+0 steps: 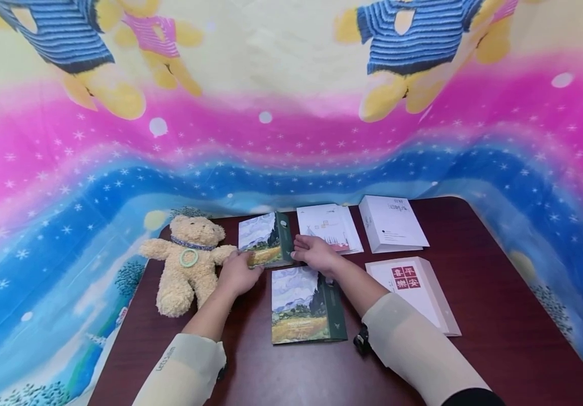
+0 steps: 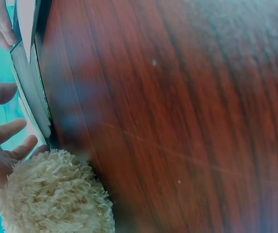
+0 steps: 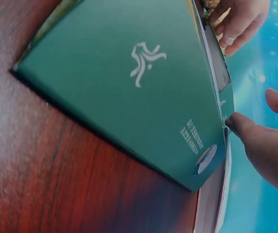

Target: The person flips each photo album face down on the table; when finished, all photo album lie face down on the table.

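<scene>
While both hands steady it, book stands.

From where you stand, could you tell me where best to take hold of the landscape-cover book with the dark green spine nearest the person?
Probably its two long edges, from above. The landscape-cover book lies flat and apart from the others on the dark wooden table, so the green spine side and the opposite page edge look free for thumb and fingers.
</scene>
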### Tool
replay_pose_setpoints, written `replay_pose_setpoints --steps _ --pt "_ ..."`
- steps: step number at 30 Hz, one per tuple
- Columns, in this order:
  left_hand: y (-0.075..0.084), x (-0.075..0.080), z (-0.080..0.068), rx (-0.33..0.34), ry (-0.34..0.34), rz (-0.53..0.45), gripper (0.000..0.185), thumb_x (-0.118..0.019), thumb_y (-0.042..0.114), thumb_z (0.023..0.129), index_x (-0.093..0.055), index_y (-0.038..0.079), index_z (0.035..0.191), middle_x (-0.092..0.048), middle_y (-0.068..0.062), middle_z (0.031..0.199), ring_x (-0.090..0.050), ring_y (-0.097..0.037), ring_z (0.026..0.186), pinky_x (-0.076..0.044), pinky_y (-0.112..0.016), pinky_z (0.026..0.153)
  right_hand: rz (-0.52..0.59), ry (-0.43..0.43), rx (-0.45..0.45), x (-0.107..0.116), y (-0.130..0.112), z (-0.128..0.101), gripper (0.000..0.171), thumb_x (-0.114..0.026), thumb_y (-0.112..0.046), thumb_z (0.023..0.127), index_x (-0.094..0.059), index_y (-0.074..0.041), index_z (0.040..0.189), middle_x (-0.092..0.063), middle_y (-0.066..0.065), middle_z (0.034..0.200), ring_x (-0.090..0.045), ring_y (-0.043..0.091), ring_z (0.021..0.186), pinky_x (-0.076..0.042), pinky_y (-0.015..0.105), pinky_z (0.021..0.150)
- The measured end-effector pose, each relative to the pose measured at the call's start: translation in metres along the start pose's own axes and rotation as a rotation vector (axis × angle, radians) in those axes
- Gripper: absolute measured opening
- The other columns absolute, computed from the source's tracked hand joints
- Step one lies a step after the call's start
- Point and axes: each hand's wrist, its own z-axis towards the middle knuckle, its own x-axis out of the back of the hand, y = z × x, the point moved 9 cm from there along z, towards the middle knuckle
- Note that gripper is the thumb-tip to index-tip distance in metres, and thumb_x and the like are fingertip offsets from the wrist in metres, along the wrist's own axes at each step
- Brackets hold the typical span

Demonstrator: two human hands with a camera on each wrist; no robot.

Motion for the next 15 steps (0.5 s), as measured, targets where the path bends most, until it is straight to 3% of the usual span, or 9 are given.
replay_pose_setpoints --steps 15 --pt "0.025 0.005 0.001 -0.095 0.101 -0.179 0.048 -0.068 0.029 0.098 -0.063 0.012 0.143 -0.052 -0.016 0.145 -0.05 -0.038 0.132 -0.046 -0.056 0.103 -0.025 0.032 0.04 0.014 -0.004 -0.008 0.071 -0.062 -0.013 0.105 -0.025 0.0 0.163 -0.035 0.02 0.164 -0.041 0.032 0.148 -0.038 0.046 0.117"
